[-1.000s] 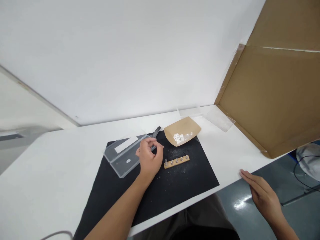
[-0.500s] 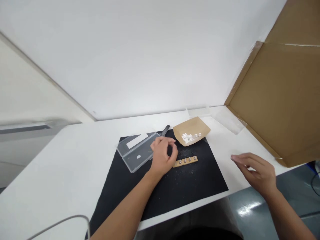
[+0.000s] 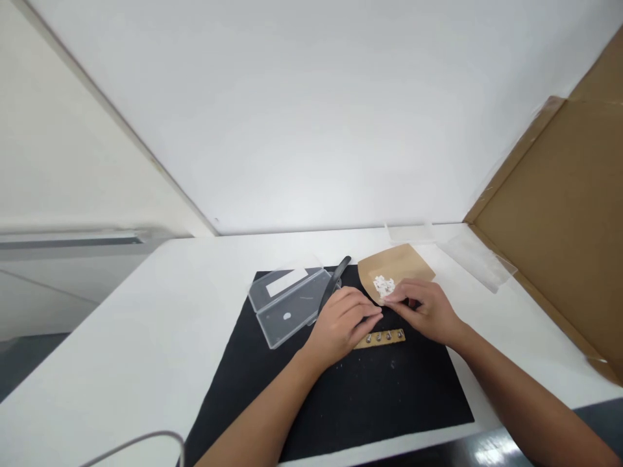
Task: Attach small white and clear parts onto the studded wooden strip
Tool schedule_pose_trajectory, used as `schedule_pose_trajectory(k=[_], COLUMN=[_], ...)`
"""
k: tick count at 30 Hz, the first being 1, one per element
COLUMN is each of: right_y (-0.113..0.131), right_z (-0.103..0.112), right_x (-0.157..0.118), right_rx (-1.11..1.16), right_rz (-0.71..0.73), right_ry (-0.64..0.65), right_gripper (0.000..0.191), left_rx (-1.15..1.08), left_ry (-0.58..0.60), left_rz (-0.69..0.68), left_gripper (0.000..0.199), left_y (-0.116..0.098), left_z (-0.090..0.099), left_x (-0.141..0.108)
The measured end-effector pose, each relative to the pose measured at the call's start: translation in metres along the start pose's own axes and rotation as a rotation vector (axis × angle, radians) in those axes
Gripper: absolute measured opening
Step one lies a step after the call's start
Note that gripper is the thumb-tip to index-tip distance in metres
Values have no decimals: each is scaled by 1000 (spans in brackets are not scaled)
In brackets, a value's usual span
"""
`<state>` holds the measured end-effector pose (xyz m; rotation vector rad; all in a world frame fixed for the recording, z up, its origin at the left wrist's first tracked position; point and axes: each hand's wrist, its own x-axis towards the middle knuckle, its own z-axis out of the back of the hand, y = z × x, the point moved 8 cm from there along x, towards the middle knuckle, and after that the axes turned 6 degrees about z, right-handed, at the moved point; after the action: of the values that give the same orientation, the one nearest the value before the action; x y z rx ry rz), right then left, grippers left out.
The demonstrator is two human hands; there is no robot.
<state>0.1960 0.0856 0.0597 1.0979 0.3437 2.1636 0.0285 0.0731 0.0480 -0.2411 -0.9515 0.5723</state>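
Note:
My left hand (image 3: 341,325) is closed in a pinch above the black mat (image 3: 379,402); whatever its fingertips hold is too small to make out. Close by, my right hand (image 3: 426,310) pinches at the front edge of a brown paper tray (image 3: 396,261), its fingertips beside small white pieces (image 3: 383,286) in the tray. What the right fingers grip cannot be made out; a small dark and reddish thing shows under that hand. Below both hands lies a tan strip (image 3: 384,338) bearing several shiny metal studs, its left end hidden by my left hand.
An open clear plastic case (image 3: 287,318) with a white label lies left of my hands. A black-handled tool (image 3: 337,280) rests across it. Clear plastic pieces (image 3: 479,263) lie at the back right, near a cardboard wall (image 3: 555,227). A cable (image 3: 141,440) curves at front left.
My right hand has come in from the table's right side to the tray's front edge. My left hand has turned, bringing its pinched fingertips toward the right hand. The view has shifted.

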Motion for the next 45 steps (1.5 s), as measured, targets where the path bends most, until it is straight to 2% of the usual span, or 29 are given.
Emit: schedule_pose_trajectory(k=[2, 7, 12, 15, 19, 21, 25, 32, 34, 36, 37, 40, 42, 45], right_y=[0, 5, 1, -3, -4, -5, -5, -2, -6, -11, -12, -13, -13, -13], right_z=[-2, -9, -14, -16, -16, -15, -16, -20, -17, -9, -4, 8, 11, 8], right_x=[-5, -9, -11, -13, -14, -14, -13, -12, -12, -12, -12, -13, -14, -14], right_rx=[38, 78, 228, 283, 291, 265, 214, 150, 121, 45, 2, -79, -91, -92], right_rz=[-16, -32, -109, -135, -129, -133, -134, -60, -71, -86, -88, -101, -119, -133], right_ry=[-3, 42, 51, 54, 105, 133, 166, 49, -5, -79, -118, -235, -280, -272], right_gripper=[13, 9, 9, 9, 13, 12, 12, 10, 10, 12, 13, 15, 16, 18], left_rx=[1, -33, -66, -87, -95, -104, -131, -105, 31, 247, 367, 644, 766, 854], left_ry=[10, -8, 40, 101, 194, 181, 74, 64, 42, -17, -55, -127, -84, 58], left_rz=[-23, 24, 79, 78, 80, 64, 28, 40, 116, 292, 404, 612, 680, 748], left_gripper=[18, 20, 18, 12, 16, 17, 17, 10, 8, 11, 16, 43, 53, 46], left_y=[-4, -6, 1, -1, -2, -1, 2, 2, 12, 34, 48, 73, 82, 86], left_z=[0, -1, -4, 0, 3, 4, 4, 0, 3, 11, 18, 33, 33, 24], left_x=[1, -1, -5, -2, 3, 4, 2, 4, 4, 2, -2, -12, -16, -20])
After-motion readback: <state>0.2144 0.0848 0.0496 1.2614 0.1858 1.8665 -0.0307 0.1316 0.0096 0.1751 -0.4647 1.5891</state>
